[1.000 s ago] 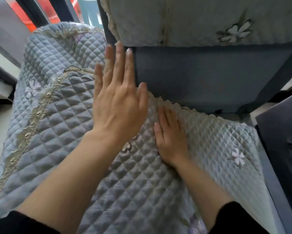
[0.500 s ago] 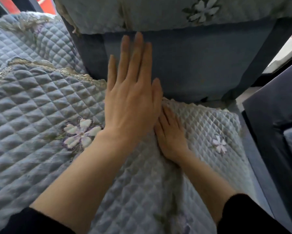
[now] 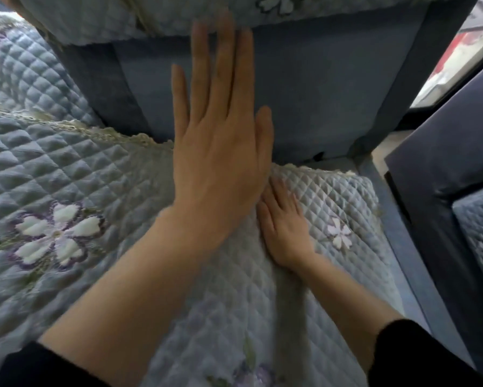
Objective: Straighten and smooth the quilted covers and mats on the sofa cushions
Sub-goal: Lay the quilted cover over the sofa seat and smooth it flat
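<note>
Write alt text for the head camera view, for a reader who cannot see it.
A person's right hand presses flat on a pale quilted mat on the sofa seat. The left hand, fingers straight, is held open nearer the camera, before the blue backrest. A grey-blue quilted cover with an embroidered flower lies at left.

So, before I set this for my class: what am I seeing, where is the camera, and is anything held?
There is no machine: these are a person's two bare hands. The picture comes from a camera worn on the head, looking down. The right hand lies flat on a pale quilted mat. The left hand, fingers straight, is nearer the camera, pointing toward the blue back cushion. A flowered quilted cover lies to the left. Nothing is held.
</note>
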A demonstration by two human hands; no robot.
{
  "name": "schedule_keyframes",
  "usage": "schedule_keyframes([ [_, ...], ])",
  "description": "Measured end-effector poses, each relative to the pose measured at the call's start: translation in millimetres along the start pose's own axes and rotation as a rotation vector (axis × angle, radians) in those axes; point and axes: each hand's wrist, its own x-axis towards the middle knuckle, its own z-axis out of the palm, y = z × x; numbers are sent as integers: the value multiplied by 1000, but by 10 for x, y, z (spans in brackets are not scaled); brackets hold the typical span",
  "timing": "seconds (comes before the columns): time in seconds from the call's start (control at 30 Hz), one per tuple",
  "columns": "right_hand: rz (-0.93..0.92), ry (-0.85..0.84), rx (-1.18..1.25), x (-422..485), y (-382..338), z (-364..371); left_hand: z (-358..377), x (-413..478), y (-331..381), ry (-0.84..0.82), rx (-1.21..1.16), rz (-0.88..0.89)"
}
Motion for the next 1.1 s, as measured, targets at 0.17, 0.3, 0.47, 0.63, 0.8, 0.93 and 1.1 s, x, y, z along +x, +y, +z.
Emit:
schedule_keyframes([
  [0.17,257,60,694,331,153,-940,593,-727,-229,-587,220,39],
  [0.3,300,832,962,563,275,-1439,602,-573,-43,-474,168,-76],
  [0.47,139,102,111,-32,555,-173,511,110,368,-56,-17,-44],
  [0.63,250,-86,576,165,871,-834,942,-400,294,-652,152,-25],
  [0.8,255,886,661,561,982,-1686,1044,-508,350,-883,230,-112],
  [0.93,253,378,286,174,1110,-553,1057,-105,653,-411,12,-92],
  [1.1,185,-159,174,-23,1509,-452,1346,-243,709,-433,-101,18],
])
